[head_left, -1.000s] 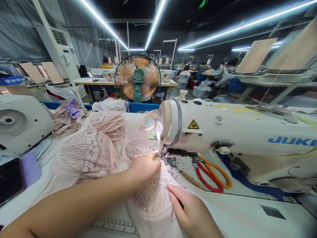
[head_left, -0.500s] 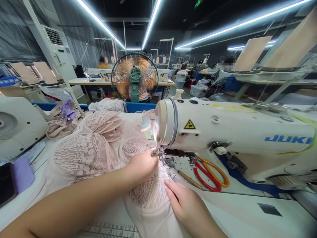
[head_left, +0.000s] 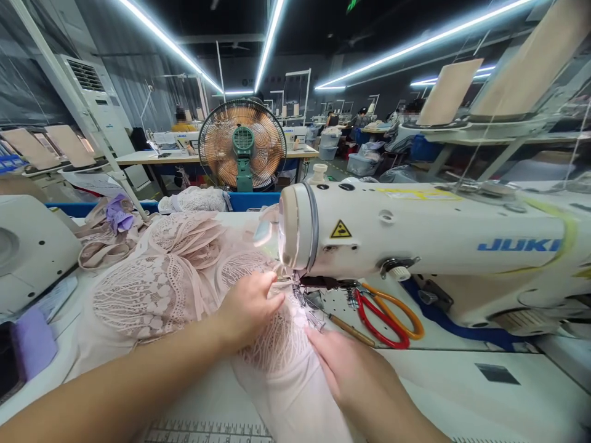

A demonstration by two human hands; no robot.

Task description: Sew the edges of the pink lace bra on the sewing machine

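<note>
A pale pink lace garment [head_left: 157, 289] lies spread over the sewing table, its near end running under the needle of a white JUKI sewing machine [head_left: 415, 237]. My left hand [head_left: 249, 304] rests on the lace just left of the presser foot [head_left: 300, 295], fingers curled and pinching the fabric. My right hand [head_left: 344, 366] lies flat on the lace in front of the needle, fingers together and stretched out, pressing the fabric down.
Red and orange handled scissors [head_left: 388, 317] and a thin wooden-handled tool [head_left: 351, 330] lie on the machine bed to the right. A second machine [head_left: 28, 246] stands at the left, with a purple cloth [head_left: 32, 341] by it. A fan [head_left: 242, 144] and more lace pieces [head_left: 198, 198] sit behind.
Both hands have stayed on the lace at the needle, shifting slightly as the view turned to the right. My left fingers have closed a little nearer the presser foot.
</note>
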